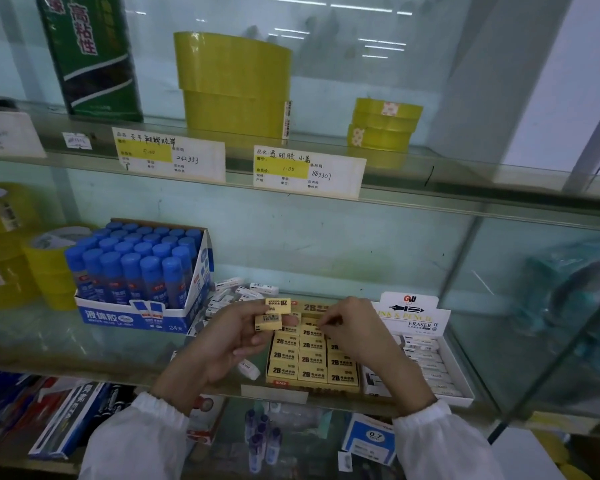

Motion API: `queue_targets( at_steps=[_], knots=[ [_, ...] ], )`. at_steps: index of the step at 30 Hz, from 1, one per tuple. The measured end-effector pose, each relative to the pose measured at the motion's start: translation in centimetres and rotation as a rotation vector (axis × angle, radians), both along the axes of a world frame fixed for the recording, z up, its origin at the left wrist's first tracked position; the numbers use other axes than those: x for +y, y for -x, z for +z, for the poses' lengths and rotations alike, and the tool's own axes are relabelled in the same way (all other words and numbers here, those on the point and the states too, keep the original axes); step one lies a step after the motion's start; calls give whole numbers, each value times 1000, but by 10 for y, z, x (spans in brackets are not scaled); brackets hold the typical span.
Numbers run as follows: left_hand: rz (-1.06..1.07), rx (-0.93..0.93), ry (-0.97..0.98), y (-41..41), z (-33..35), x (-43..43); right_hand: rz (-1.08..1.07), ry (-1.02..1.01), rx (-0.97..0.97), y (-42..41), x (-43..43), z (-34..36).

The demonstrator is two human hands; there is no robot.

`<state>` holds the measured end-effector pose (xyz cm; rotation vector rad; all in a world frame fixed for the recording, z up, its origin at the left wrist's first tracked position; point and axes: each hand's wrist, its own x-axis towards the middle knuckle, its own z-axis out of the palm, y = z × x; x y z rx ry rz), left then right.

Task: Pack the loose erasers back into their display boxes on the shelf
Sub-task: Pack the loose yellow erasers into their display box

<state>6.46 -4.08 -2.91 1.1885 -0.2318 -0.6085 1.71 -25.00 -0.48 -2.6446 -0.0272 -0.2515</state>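
Left hand (pixel 222 344) is pinching two yellow erasers (pixel 269 322), stacked, just above the back-left corner of the yellow box (pixel 340 388); right hand (pixel 357 336) is hovering over the box's back rows, fingers curled, and I cannot tell whether it grips anything; white erasers (pixel 243 294) are lying loose behind-left of the box; white box (pixel 409 308) is sitting just right of it; glue box (pixel 132 315) is standing to its left.

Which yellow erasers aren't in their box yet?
The two yellow 2B erasers held in the left hand; the others lie in rows inside the yellow cardboard display box.
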Motion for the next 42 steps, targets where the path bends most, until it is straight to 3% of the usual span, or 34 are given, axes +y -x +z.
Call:
queue_targets(
  at_steps=[5,10,15,22,26,30,32,36,42],
  knots=[
    [-48,-26,-3,-3,-3,1,24,-365,-61,3,14,8],
    [-99,-83,-38,-1,-2,2,36,-523,-60,-5,27,1],
    [-82,-163,-173,5,2,0,9,-831,-121,-6,26,2],
    [-33,-225,-265,12,2,-7,208,-953,45,-4,33,13],
    [5,-197,-260,8,1,-4,110,-809,-69,-6,24,14],
    [53,-92,-114,3,-1,0,43,-203,-146,-11,7,10],
    [59,-40,-31,3,-1,1,72,-64,-103,-12,4,8],
    [72,-48,21,2,0,1,67,-4,-26,-13,4,6],
    [54,-48,7,4,0,0,-7,-44,-114,-18,6,0]
  ],
)
